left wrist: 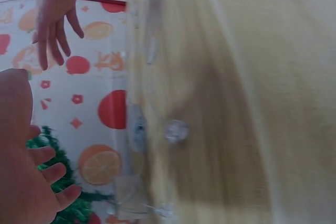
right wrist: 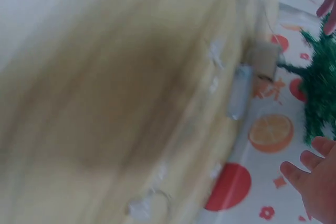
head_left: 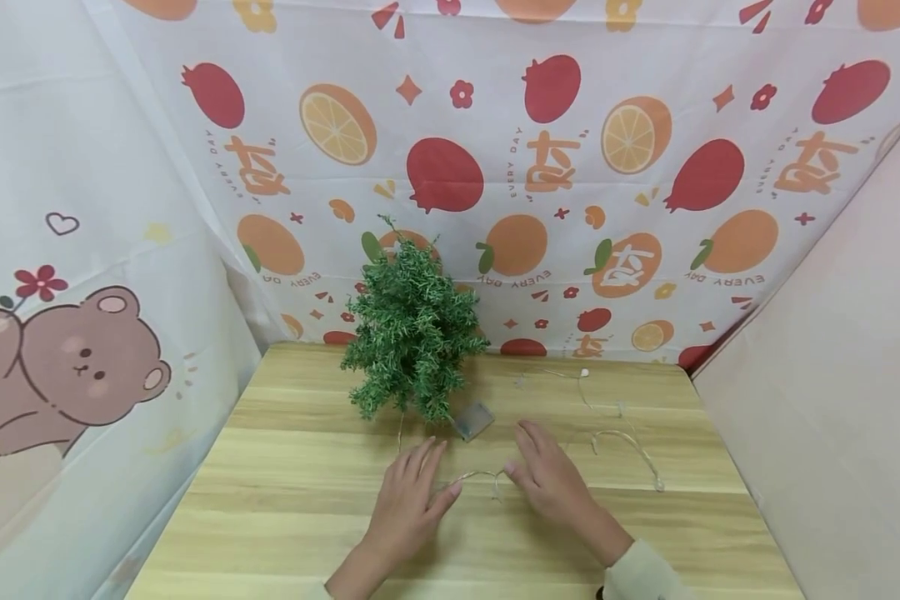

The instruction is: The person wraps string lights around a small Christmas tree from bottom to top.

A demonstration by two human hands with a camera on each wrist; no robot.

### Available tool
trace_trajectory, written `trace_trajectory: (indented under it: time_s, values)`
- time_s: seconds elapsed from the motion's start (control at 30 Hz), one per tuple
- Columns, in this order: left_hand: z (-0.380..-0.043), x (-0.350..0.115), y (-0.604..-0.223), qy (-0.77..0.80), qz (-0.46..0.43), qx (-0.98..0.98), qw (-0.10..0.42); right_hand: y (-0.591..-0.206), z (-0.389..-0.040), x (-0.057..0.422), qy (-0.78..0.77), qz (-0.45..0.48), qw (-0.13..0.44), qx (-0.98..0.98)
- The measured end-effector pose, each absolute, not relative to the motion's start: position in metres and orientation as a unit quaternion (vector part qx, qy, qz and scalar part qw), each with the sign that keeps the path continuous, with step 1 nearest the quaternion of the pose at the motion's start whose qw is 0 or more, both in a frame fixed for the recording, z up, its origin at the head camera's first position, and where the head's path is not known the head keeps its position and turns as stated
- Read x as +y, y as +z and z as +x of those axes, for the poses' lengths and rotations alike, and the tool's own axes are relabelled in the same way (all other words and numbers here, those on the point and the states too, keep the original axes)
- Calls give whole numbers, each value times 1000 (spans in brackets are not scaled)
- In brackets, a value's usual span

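Note:
A thin, clear string of lights [head_left: 482, 472] lies in loose curves on the wooden table, with small clear pieces along it. My left hand [head_left: 408, 504] is held low over the near part of the string, fingers spread and relaxed, thumb tip beside the wire. To the right, my right hand [head_left: 551, 475] has loosely extended fingers, its thumb close to the same wire. Both wrist views show the hands above the table with nothing gripped. Between and beyond them lies a small translucent flat box [head_left: 475, 421].
A small green artificial tree [head_left: 416, 325] stands at the back left on a pale block base [right wrist: 265, 59]. More of the light string [head_left: 633, 446] loops across the right side of the table [head_left: 270, 500]. Printed cloth [head_left: 487, 275] hangs behind the table's back edge.

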State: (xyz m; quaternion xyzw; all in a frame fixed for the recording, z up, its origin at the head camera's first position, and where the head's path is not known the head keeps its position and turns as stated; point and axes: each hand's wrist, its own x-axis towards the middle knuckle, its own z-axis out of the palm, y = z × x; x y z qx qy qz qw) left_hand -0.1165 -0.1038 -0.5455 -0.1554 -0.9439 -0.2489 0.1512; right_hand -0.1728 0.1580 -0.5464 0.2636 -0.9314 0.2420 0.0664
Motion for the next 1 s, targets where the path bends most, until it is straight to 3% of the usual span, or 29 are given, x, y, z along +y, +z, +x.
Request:
trace_trajectory:
  time_s: [0.23,0.47,0.7,0.83,1.0]
  values:
    - [-118,-109,-571,-247,-123,-954,117,-573,-168,135,244,259,30,-934]
    - [-125,-108,-590,-243,-122,-955,122,-595,-173,121,264,234,19,-935]
    - [-132,-102,-599,-207,-138,-961,118,-618,-183,109,209,237,47,-948]
    - [-136,-100,-606,-182,-144,-963,140,-620,-184,104,196,240,70,-948]
    - [-141,-98,-611,-151,-145,-970,127,-620,-182,104,173,235,83,-953]
